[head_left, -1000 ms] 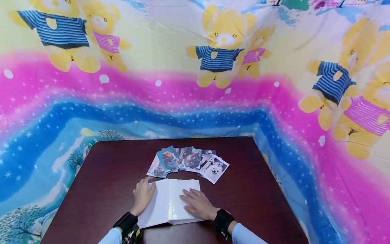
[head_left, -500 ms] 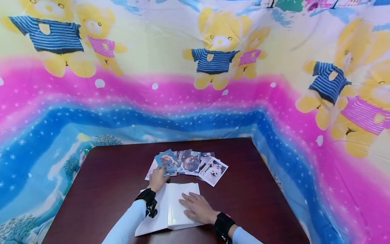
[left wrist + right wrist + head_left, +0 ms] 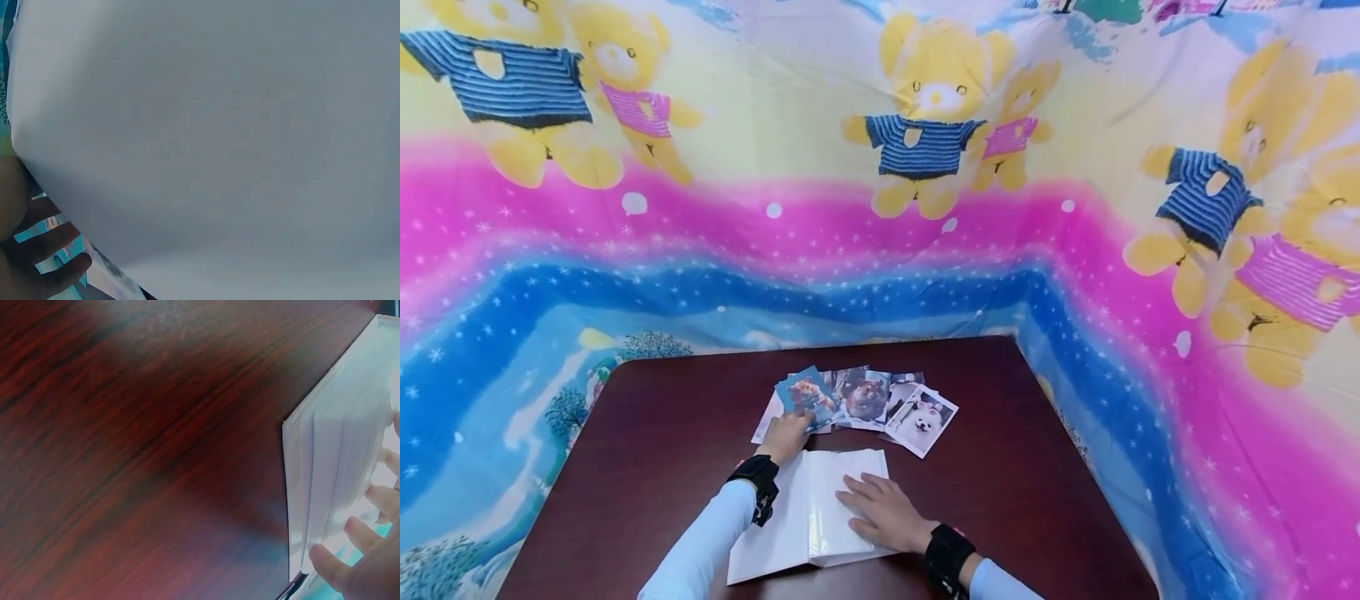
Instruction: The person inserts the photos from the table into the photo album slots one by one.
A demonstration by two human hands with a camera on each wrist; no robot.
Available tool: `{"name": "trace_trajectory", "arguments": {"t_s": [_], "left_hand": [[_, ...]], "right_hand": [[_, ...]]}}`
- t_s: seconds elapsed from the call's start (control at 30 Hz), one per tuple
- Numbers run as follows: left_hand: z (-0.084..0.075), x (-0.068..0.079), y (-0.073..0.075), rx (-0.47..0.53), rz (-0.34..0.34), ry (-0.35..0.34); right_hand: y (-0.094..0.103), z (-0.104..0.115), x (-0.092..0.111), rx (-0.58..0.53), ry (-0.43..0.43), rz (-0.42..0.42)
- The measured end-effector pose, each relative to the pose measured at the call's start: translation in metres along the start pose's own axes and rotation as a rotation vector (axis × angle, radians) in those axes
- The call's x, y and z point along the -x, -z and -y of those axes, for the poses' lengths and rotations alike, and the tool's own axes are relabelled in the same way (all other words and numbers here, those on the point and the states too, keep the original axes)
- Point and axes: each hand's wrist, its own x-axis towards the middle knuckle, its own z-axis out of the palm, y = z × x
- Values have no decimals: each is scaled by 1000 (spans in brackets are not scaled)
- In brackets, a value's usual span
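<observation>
A white photo album lies open on the dark wooden table, with a glossy clear sleeve along its right-hand page. My left hand reaches past the album's top edge, its fingertips on the lower part of a blue hamster photo card. In the left wrist view its fingers are spread over the cards, and the white page fills most of the picture. My right hand rests on the right-hand page. Several stacked page edges show beside its spread fingers in the right wrist view.
Overlapping animal photo cards fan out behind the album, among them a brown hamster card and a white dog card. The table ends at a curtain printed with bears.
My left hand has moved off the album's left page, forward and right to the blue hamster card. The right hand stays on the right-hand page. The head view shifts slightly.
</observation>
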Motion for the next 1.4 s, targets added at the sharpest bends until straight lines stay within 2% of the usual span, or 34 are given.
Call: {"name": "trace_trajectory", "arguments": {"t_s": [0.2, 0.27, 0.33, 0.4, 0.53, 0.63, 0.73, 0.83, 0.93, 1.03, 1.13, 1.23, 1.3, 1.4], "left_hand": [[0, 7, -3, -71, -136, -3], [1, 10, -5, -49, -190, -6], [2, 13, -6, 42, -252, 2], [2, 16, -6, 181, -300, 26], [-1, 24, -4, 439, -349, 110], [-3, 29, -3, 505, -378, 169], [-6, 31, -1, 563, -411, 289], [-8, 31, 3, 668, -422, 469], [-10, 28, 8, 776, -405, 652], [-11, 28, 14, 846, -396, 752], [-10, 32, 22, 868, -386, 775], [-12, 35, 31, 889, -377, 754], [-15, 37, 37, 913, -372, 726], [-21, 40, 47, 972, -367, 697]], "right_hand": [[4, 3, 2, 6, 2, -18], [7, 5, 2, 5, 7, -26], [10, 7, 3, 3, 8, -31], [11, 8, 3, 0, 4, -31], [11, 9, 4, 3, -5, -28], [9, 10, 5, 6, -3, -24], [9, 10, 5, 5, -4, -17], [10, 12, 6, 14, 1, -22], [10, 12, 6, 22, 4, -34], [10, 11, 4, 7, 6, -22], [12, 10, -1, -15, 0, 7], [18, 8, -7, -56, -27, 7], [20, 4, -12, -90, -40, -39], [21, -3, -19, -170, -34, -162]]}}
